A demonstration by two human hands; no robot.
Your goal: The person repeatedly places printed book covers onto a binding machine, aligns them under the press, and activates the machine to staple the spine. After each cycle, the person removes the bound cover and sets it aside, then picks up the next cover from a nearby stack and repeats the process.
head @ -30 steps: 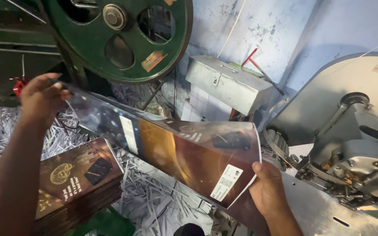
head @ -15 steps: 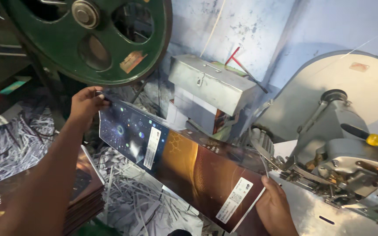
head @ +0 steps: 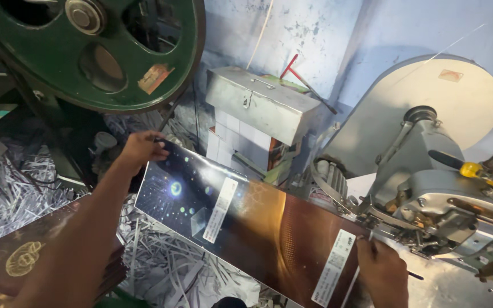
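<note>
I hold a long glossy printed sheet (head: 258, 225), dark blue with sparkles at its left end and brown-gold at its right, with two white label strips. My left hand (head: 140, 149) grips its upper left corner. My right hand (head: 382, 268) pinches its lower right end, close to the head of a grey metal machine (head: 446, 205). The sheet slopes down from left to right across the middle of the view.
A big green flywheel (head: 95, 54) fills the upper left. A grey metal box (head: 261, 105) stands on white blocks behind the sheet. A stack of dark printed sheets (head: 12, 265) lies lower left on shredded paper strips (head: 172, 268). A yellow-handled lever (head: 483, 171) sticks out at right.
The sheet and both hands have shifted right, toward the grey machine. My left hand came away from the flywheel; the stack of printed sheets slid toward the left edge of view.
</note>
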